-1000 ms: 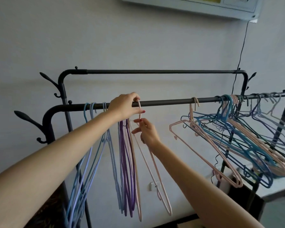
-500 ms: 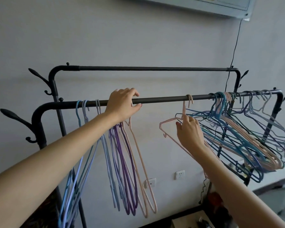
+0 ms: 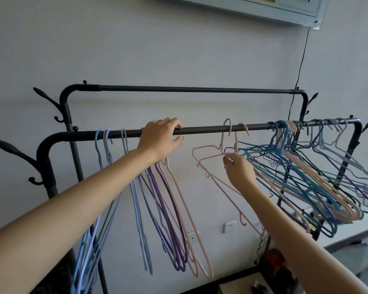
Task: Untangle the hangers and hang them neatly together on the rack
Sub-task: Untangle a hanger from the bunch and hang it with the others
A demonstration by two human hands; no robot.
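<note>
The left hand lies on the front rail of the black garment rack, fingers draped over the top of the bar and thumb tucked beneath it, so it grips the rail itself and not a hanger. Directly under that hand and wrist hang the sorted hangers, edge-on and close together: two pink ones nearest the thumb side, then the purple hangers, and further out past the forearm a set of pale blue hangers hooked near the rail's bend. The right hand is lower, just under the rail, its fingertips pinching the wire neck of a pink hanger (I can't make out exactly which strand, since a blue one crosses right there). That pink hanger's shoulder juts out from the fingertips toward the left hand, and its hook sits over the rail above the knuckles, beside a grey hook. Beyond the back of the right hand, running to the rail's far end, is the tangled mass of hangers, blue, pink and dark wires crossing at slanted angles. Below the right forearm, two wall sockets show on the wall.
</note>
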